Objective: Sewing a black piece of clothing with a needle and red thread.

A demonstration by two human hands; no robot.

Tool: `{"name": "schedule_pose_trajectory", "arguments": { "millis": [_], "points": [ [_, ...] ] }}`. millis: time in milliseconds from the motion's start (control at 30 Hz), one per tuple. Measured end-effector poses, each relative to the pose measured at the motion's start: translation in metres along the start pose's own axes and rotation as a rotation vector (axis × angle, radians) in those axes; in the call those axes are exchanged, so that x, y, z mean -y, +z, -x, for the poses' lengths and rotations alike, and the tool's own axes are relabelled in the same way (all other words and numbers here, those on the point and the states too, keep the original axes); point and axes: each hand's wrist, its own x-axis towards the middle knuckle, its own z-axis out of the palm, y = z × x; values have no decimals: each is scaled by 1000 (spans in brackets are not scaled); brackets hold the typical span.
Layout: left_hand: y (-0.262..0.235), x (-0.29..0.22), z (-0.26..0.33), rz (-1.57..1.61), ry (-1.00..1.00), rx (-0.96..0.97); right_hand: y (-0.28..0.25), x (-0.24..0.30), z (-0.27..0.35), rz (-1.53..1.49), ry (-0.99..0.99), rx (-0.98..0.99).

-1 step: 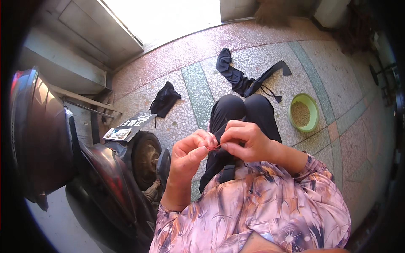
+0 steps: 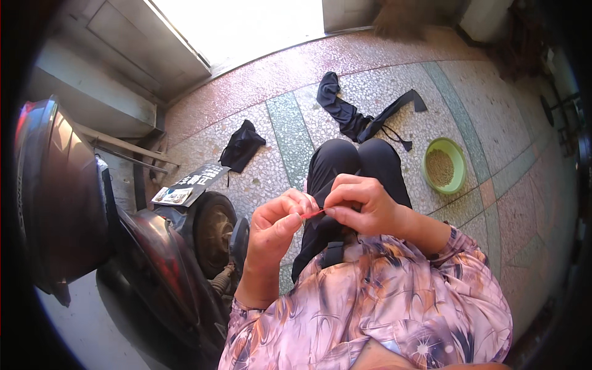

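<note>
Speckled terrazzo floor (image 2: 394, 83), limp black cloth pieces (image 2: 243, 147) on it. I see the thin red strand (image 2: 313, 214), bunched a moment ago, now straighter above the black-trousered lap (image 2: 385, 163). Left hand (image 2: 277, 223): fingers pinching one side; right hand (image 2: 367, 206): fingers pinching the other. Slack looks taken up.

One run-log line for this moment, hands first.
left hand: pinches red strand | right hand: pinches same strand | floor: green bowl, black cloth pieces

The speckled, green-banded floor (image 2: 505, 102) carries a small black cloth (image 2: 242, 148), a long black cloth (image 2: 353, 125) and a green bowl (image 2: 457, 180).
</note>
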Motion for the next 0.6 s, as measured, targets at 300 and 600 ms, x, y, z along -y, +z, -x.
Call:
{"name": "schedule_pose_trajectory", "arguments": {
  "millis": [300,600],
  "points": [
    [7,3,-1,149,-53,115,-32,25,4,-529,121,115],
    [30,-11,-13,-200,-398,289,-47,47,12,-562,177,126]
  ]
}}
